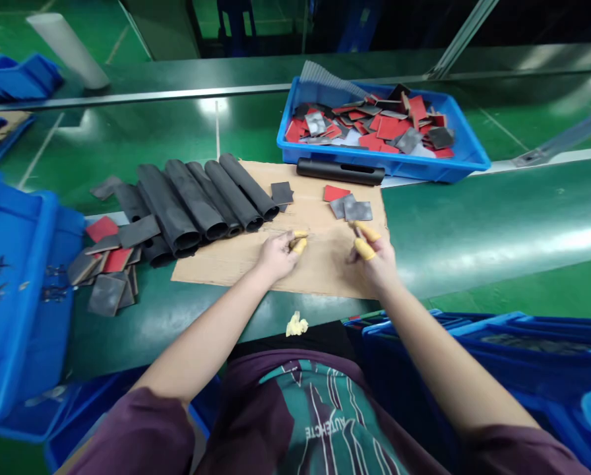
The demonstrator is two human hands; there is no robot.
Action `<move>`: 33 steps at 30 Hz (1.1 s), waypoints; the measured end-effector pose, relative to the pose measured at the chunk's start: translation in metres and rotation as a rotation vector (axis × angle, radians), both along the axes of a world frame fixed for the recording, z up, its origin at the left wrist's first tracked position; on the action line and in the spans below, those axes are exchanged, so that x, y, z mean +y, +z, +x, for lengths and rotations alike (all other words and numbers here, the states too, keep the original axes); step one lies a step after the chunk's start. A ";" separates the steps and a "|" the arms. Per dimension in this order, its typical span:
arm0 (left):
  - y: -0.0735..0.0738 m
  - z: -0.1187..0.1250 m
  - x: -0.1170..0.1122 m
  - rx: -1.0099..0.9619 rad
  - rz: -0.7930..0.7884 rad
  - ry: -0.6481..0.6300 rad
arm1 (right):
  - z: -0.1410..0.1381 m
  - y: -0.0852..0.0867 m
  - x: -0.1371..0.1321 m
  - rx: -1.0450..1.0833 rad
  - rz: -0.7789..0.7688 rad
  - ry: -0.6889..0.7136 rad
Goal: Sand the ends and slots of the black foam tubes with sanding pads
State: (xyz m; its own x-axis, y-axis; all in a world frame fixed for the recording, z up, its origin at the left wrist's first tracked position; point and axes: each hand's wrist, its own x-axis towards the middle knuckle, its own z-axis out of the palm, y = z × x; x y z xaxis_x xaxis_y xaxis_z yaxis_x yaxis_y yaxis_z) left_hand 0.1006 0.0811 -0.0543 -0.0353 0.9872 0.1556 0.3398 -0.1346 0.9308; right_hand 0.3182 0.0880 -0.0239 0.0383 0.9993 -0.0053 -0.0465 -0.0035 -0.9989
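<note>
- At 9 o'clock from the middle of the tan cardboard sheet [325, 267], blue plastic crates with dark markings [23, 297] stand at the edge of view.
- At 10 o'clock, far back, stands a tilted white cylinder [68, 49].
- Near 9 o'clock, a loose heap of flat red and dark grey squarish pieces [110, 264] lies on the glossy green worktop [177, 330], against the leftmost tubes.
- Between 9 and 10 o'clock, a row of hollow matte black tubes [191, 204] lies side by side, partly on the cardboard, open ends toward 5 o'clock.
- Near the centre is the left hand [278, 256], yellow covers on its thumb and forefinger; their tips are close together, and I cannot tell whether they pinch anything.
- At 12 o'clock, dark squarish pieces [281, 192] lie on the cardboard, just beside the rightmost tube of the row.
- At 6 o'clock is a crumpled pale yellow scrap [296, 324].
- At 1 o'clock, a black tube with a long slot [340, 171] lies crosswise before the tray.
- At 2 o'clock, one red and some grey flat pieces [357, 211] overlap.
- At 3 o'clock is the right hand [378, 258], likewise yellow-tipped, fingers curled and blurred; I cannot tell whether it grips anything. The two hands are apart.
- Between 1 and 2 o'clock, a blue plastic tray [424, 169] holds many red and grey pieces.
</note>
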 end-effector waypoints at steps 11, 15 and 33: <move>-0.009 -0.006 -0.003 -0.008 0.021 -0.037 | 0.016 0.047 0.150 0.129 -0.272 -0.351; 0.006 -0.009 -0.006 0.131 0.062 -0.069 | 0.015 0.054 0.153 0.250 -0.314 -0.300; 0.046 0.003 -0.030 -0.325 -0.026 -0.064 | 0.020 0.071 -0.070 0.933 -0.287 -0.024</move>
